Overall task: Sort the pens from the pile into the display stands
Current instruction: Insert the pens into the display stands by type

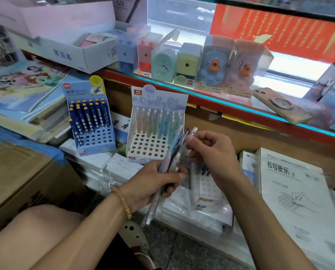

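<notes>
Near the white stand (153,147), my left hand (153,184) grips the pens (172,152); my right hand (211,151) seemingly pinches one pen's top. Draw it straight out, then seat it upright.

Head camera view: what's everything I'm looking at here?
blue display stand: one, left, holding dark blue pens with orange caps
white display stand: one, centre, pastel pens in its back rows
bundle of pens: several, pastel and dark, in the hands
pencil sharpeners: six boxed, blue, red, mint, yellow, two ducks, on the glass counter
phone: one, ring-holder case, on the counter
workbook: one, white, right
cardboard box: one, brown, left
left hand: grips the bundle, bead bracelet at the wrist
right hand: pinches a pen top
</notes>
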A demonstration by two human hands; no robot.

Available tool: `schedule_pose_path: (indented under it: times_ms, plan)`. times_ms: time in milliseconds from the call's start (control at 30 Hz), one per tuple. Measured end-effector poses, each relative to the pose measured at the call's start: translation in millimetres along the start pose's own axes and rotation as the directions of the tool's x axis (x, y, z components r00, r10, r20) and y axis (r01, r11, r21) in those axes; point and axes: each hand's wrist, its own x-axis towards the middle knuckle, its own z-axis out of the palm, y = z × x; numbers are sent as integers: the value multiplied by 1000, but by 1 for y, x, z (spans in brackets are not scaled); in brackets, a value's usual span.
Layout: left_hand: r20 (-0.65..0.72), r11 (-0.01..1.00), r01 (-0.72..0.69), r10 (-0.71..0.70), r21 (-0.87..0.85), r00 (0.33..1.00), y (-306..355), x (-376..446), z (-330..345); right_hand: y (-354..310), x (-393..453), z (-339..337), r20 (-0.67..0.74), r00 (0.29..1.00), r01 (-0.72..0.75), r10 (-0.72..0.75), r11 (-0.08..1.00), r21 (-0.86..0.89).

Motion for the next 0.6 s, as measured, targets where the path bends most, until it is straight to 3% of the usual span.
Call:
schedule_pose_path:
  times_ms: [100,333,467,600]
  plan:
    - [-78,995,-25,18,-92,997,2,-2,-12,-3,13,5,-56,997,-38,47,987,157]
    - [-313,961,-83,-3,-262,950,3,-1,-36,-11,32,26,-3,1000,-16,17,988,157]
    - [-378,965,-81,-20,-248,926,6,-2,-50,-12,42,41,-89,991,107,-97,987,117]
    - [-485,988,-90,17,-127,875,14,-4,-75,-13,67,49,-203,952,227,-230,973,-38]
